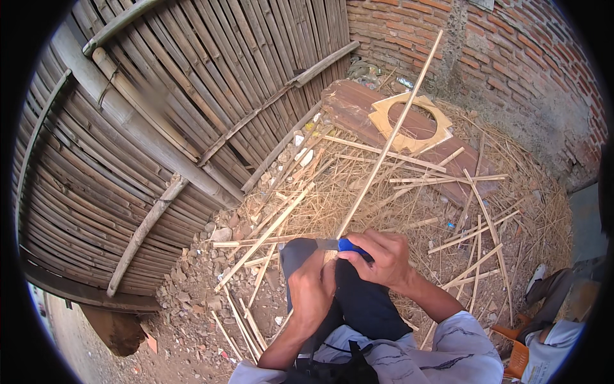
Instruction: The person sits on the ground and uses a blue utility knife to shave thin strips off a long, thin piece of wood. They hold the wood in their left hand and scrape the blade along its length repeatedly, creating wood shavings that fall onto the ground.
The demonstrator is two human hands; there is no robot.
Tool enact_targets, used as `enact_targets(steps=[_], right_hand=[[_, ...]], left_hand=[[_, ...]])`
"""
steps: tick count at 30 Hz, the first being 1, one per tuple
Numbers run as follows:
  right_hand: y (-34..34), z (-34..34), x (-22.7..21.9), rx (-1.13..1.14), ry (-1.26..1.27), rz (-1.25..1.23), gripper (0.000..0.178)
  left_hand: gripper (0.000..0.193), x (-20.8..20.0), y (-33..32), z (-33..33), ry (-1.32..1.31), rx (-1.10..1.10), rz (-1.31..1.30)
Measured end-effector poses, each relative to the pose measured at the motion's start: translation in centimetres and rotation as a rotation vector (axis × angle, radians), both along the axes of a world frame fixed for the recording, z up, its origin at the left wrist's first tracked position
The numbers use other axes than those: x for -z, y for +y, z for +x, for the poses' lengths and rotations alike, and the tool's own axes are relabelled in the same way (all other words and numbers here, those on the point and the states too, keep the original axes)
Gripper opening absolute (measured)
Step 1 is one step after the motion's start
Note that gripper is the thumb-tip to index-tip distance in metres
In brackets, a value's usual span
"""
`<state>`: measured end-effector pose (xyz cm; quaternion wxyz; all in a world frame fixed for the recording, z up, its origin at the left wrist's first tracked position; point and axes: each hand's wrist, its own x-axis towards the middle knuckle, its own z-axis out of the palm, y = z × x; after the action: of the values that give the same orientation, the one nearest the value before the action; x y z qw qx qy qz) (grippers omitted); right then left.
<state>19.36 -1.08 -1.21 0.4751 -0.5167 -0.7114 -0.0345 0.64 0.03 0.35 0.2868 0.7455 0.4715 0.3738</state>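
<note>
My right hand [384, 257] is closed round the blue handle of a knife [353, 248]. Its short metal blade points left, across the lower end of a long, pale bamboo strip [391, 137]. That strip slants up and away to the right, toward the brick wall. My left hand [311, 289] is closed at the strip's near end, close to the blade, over my knees. The fingers partly cover that end, so how blade and strip touch is hard to make out.
Cut bamboo strips [265, 237] lie scattered over shavings and stones. Behind them a brown board [348, 105] carries a pale panel [384, 125] with a round hole. A bamboo wall [256, 77] stands left, a brick wall [505, 64] behind. Another person [553, 349] sits at lower right.
</note>
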Motion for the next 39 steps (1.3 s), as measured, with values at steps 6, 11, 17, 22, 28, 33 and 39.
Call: enact_targets(steps=[6,11,17,22,28,33,39], right_hand=[[0.3,0.4,-0.2,0.028,-0.057,0.012,0.031],[0.7,0.9,-0.5,0.075,-0.087,0.085,0.029],[4.2,13.1,-2.0,0.713,0.282,0.076,0.029],[2.6,8.4,-0.4,0.368,0.225,-0.02,0.03],[0.1,1.2,2.2,-0.02,0.126,-0.096,0.031],[-0.4,0.0,2.3,-0.087,0.078,-0.054,0.031],[-0.3,-0.3,1.6,-0.079,0.066,-0.01,0.031]], left_hand=[[0.019,0.3,0.4,-0.7,-0.006,0.025,0.016],[0.025,0.6,1.0,-1.3,-0.021,0.057,0.143],[0.032,2.1,-0.7,-5.2,0.075,0.038,-0.031],[0.036,1.2,0.7,-5.5,0.059,0.076,-0.319],[0.038,2.2,1.2,-4.2,-0.258,0.237,-0.497],[0.034,1.3,0.8,-3.4,-0.436,0.315,-0.668],[0.027,1.2,0.9,-3.4,-0.557,0.336,-0.719]])
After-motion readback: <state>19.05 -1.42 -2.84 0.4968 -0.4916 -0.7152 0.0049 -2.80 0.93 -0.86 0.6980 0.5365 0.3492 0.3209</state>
